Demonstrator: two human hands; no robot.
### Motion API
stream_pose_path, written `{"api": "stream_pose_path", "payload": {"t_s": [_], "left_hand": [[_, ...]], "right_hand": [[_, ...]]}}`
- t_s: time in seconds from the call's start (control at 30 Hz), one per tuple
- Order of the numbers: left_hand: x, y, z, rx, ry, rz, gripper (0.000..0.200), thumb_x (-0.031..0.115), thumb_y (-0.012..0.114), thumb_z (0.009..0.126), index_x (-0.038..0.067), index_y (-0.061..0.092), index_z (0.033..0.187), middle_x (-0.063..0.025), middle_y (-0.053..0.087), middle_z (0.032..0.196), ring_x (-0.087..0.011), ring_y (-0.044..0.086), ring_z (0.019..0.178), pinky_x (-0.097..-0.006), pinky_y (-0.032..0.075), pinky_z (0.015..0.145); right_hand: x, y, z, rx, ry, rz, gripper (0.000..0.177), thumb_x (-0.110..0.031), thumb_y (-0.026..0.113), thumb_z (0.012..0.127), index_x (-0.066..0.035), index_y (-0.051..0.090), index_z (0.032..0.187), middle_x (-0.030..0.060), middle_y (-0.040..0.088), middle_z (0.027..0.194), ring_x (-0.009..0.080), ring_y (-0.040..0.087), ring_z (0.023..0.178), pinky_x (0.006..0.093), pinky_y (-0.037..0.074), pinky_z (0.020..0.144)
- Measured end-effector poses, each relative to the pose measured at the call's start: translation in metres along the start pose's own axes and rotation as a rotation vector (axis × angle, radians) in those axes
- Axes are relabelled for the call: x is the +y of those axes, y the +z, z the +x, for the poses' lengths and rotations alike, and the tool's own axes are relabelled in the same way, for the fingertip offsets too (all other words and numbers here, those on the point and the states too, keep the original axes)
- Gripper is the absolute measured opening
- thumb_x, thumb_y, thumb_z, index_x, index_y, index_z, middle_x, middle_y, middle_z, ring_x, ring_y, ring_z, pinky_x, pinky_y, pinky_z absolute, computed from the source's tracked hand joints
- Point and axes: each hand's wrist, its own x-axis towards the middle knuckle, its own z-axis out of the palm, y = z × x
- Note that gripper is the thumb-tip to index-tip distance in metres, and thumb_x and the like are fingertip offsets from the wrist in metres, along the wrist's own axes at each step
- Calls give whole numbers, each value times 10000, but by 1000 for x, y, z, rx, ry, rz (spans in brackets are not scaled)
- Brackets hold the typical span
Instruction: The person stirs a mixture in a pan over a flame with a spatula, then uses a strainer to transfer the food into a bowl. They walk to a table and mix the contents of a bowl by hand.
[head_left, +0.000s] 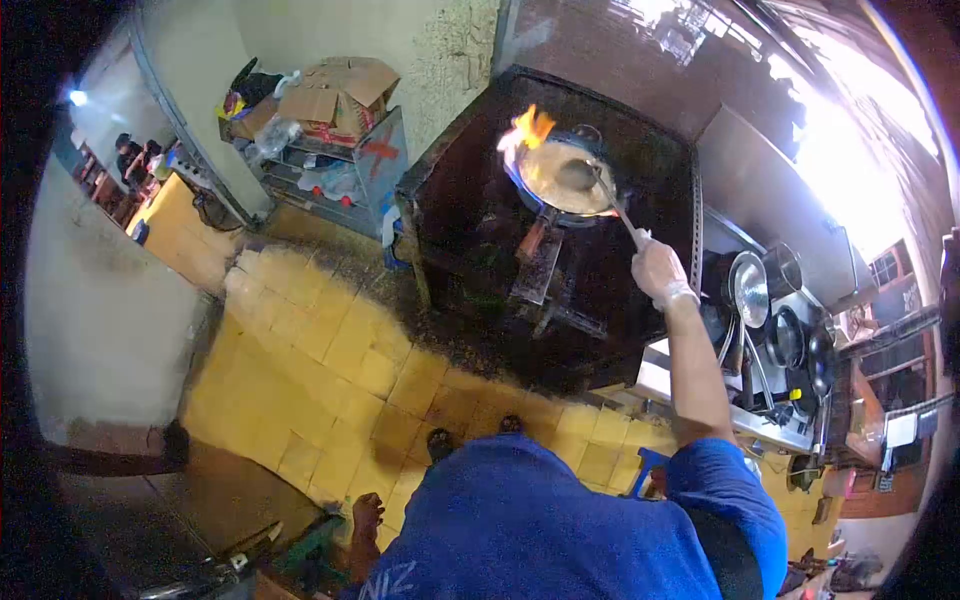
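Ladle [585, 178] dips into wok [524, 188], flame [530, 125] at rim, dark stove [470, 235] beneath; pots [765, 285] beside arm; right hand [662, 272] clenched round its handle end.

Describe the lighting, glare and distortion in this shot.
Head view: heavy fisheye bending with black vignetted corners; daylight glare washes out the upper right; the orange flame at the rim of the round dark wok is overexposed; the right hand gripping the long-handled metal ladle looks soft but readable; the black stove sits in shadow.
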Motion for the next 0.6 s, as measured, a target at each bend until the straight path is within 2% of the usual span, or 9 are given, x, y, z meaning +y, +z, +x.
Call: {"api": "stream_pose_path", "payload": {"t_s": [0.07,0.13,0.2,0.23,0.27,0.37,0.43,0.53,0.6], "left_hand": [[12,11,-11,44,44,36,172,195,555,833,81,550,961,-17,538,719,-118,524,558,-273,369,422],[14,15,-3,56,177,171,195,209,553,835,77,550,978,-22,534,725,-118,519,550,-262,369,411],[16,17,-1,76,230,152,189,212,554,834,78,549,967,-18,531,722,-116,516,544,-253,366,404],[16,21,-3,94,276,130,184,215,555,833,79,548,957,-14,529,719,-115,513,539,-243,363,397],[16,25,-4,94,276,125,184,215,555,833,79,548,957,-14,529,719,-115,513,539,-243,363,397],[9,31,-12,88,268,90,183,225,558,834,85,548,950,-11,530,719,-116,520,540,-226,359,392],[6,36,-17,90,152,128,176,220,555,834,85,546,946,-10,529,714,-117,521,536,-226,356,391],[-9,23,-1,-9,128,35,169,203,560,827,81,542,943,-15,529,710,-124,523,531,-224,352,387],[-15,22,6,58,154,75,163,182,561,819,82,537,946,-16,534,707,-126,517,520,-227,338,380]], "right_hand": [[-11,26,26,-133,100,-48,243,-66,475,762,74,545,948,237,611,782,355,615,739,433,500,680],[-19,48,35,-74,167,14,243,-56,478,754,75,547,947,236,616,801,349,620,757,429,502,692],[-15,44,30,-133,180,25,251,-56,458,766,76,544,961,243,615,816,349,620,776,438,499,700],[2,50,30,-167,114,-47,265,-54,450,768,74,535,984,238,616,817,352,618,776,440,497,702],[1,41,27,-201,46,-119,280,-52,442,770,72,525,1007,234,617,817,356,616,777,442,495,704],[4,39,22,-168,56,-59,317,-45,442,758,93,495,1039,226,620,810,349,618,771,435,496,695],[8,55,26,-165,71,-81,315,-63,460,754,79,507,1030,224,619,795,339,620,763,422,499,691],[4,25,27,-136,39,-87,310,-69,468,753,69,508,1028,224,616,782,341,619,756,421,499,694],[2,11,28,-35,96,16,285,-71,498,735,62,527,985,229,615,796,353,615,762,427,494,707]]}}
